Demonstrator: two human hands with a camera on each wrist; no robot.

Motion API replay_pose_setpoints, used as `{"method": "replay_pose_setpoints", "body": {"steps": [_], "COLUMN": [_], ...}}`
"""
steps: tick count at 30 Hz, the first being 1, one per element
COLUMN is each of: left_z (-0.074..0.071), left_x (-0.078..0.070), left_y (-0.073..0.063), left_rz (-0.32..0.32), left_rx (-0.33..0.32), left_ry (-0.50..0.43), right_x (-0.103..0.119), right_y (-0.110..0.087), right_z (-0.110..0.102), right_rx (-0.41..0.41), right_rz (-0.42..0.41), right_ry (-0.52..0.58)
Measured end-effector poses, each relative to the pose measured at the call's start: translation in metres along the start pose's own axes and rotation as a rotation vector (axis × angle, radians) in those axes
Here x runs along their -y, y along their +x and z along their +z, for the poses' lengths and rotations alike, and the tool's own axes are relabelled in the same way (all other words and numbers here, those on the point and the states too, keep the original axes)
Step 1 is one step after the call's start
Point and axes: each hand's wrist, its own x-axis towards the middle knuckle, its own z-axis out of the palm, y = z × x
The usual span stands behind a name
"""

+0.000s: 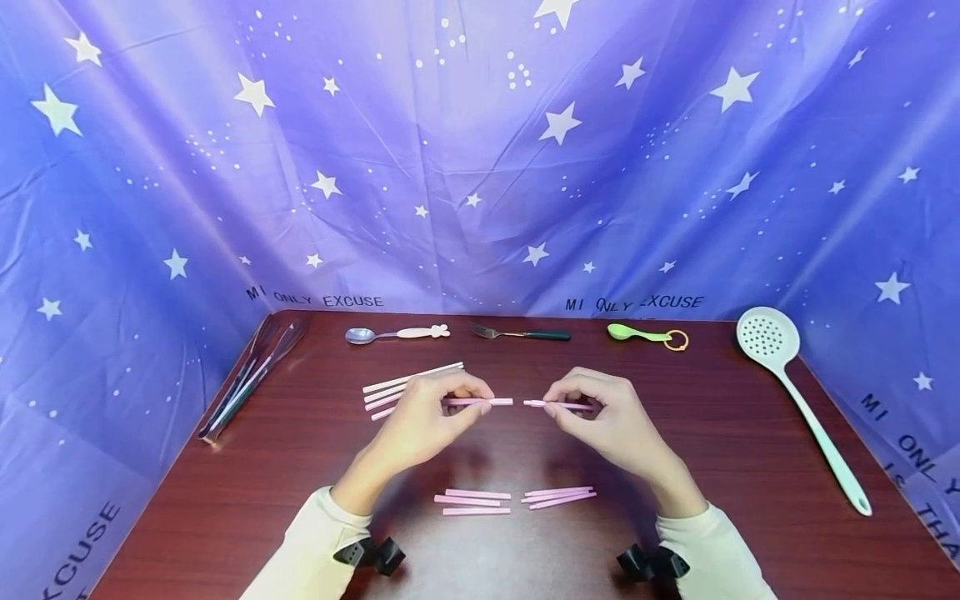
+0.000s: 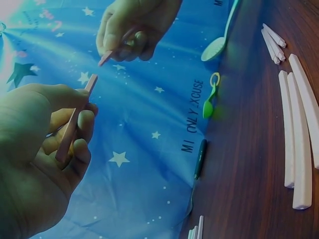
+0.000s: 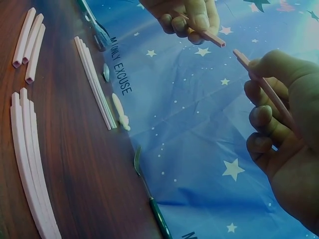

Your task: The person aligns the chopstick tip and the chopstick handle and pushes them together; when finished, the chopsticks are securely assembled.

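My left hand (image 1: pixel 427 417) pinches a short pink stick (image 1: pixel 501 402) between thumb and fingers. Its square end, which looks hollow in the right wrist view, points right. Facing it, my right hand (image 1: pixel 611 412) pinches another pink stick (image 1: pixel 534 403) with a narrower tip pointing left. A small gap separates the two ends, and both sticks are held above the table. Nearer me lie three pink sticks (image 1: pixel 471 502) on the left and three with narrow tips (image 1: pixel 558 498) on the right. Several longer pale pink sticks (image 1: pixel 386 386) lie behind my left hand, which partly covers them.
Along the back lie a spoon (image 1: pixel 411 332) with a white handle, a green-handled fork (image 1: pixel 546 335) and a green spoon (image 1: pixel 637 333) with a yellow ring. A pale slotted skimmer (image 1: pixel 813 417) lies at the right. At the left edge is a see-through bundle (image 1: pixel 251 379). Starry cloth hangs around the table.
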Motion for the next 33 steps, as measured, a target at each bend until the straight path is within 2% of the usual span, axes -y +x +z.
{"method": "replay_pose_setpoints", "body": {"steps": [13, 33], "left_z": [0.0042, 0.0058], "left_x": [0.0022, 0.0037], "left_y": [-0.0018, -0.0025], "left_rz": [0.0, 0.012], "left_rx": [0.033, 0.043], "left_ry": [-0.027, -0.036], "right_x": [-0.0002, -0.0003], "right_y": [0.0001, 0.0006], "right_z": [0.0061, 0.0085], "right_rx": [0.024, 0.024], "right_rz": [-0.006, -0.022], "right_ry": [-0.022, -0.015]}}
